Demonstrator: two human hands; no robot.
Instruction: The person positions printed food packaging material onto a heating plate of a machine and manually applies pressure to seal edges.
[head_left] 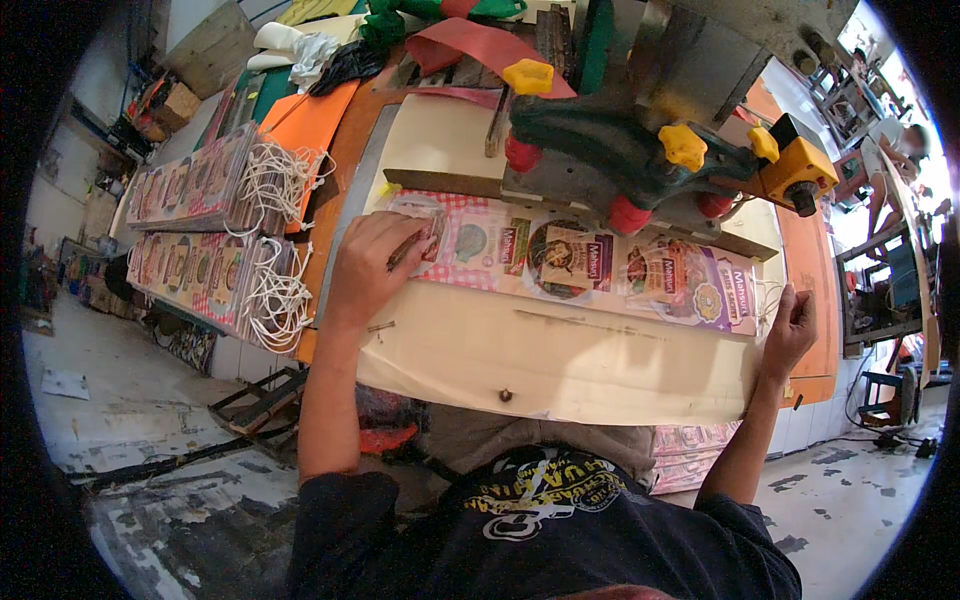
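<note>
A long printed packaging strip (490,250), pink check at one end and purple at the other, lies across the pale work board (560,370) under the machine. At the strip's left end is my left hand (372,262), its fingers curled around a small brownish thing (405,247) that they partly cover. I cannot make out what that is. Thin white string (768,296) comes off the strip's right end. My right hand (790,330) is closed there in a pinch on the string, just past the purple end.
Above the strip stands a dark green press (600,145) with yellow knobs and red feet, beside a yellow switch box (797,175). Stacks of printed strips (190,275) with white strings (275,290) lie at the left. More printed packs (690,455) sit below the board. Someone sits far right.
</note>
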